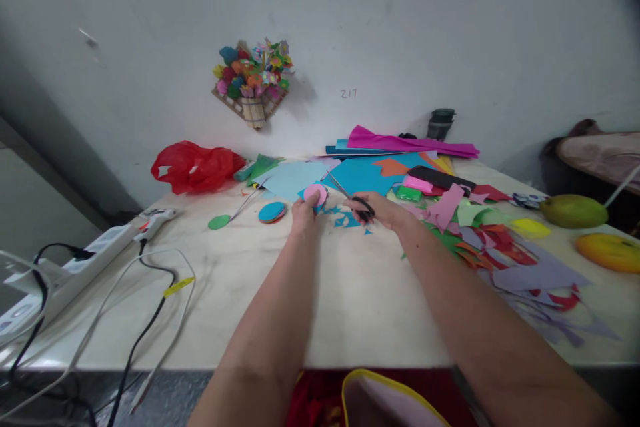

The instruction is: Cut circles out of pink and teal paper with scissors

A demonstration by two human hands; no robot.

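Your left hand (303, 215): pinching pink circle (313, 196) | Your right hand (382, 211): gripping black-handled scissors (367, 213) | Blue scraps (342, 221): between both hands

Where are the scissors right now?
In the head view, the scissors are in the right hand, just right of the pink circle in the left hand.

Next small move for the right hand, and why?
Probably bring the scissors in the right hand to the blue paper and trim along the pink circle. Blue seems to poke out past the circle in the left hand, the blades sit off to its side, and blue scraps lie below.
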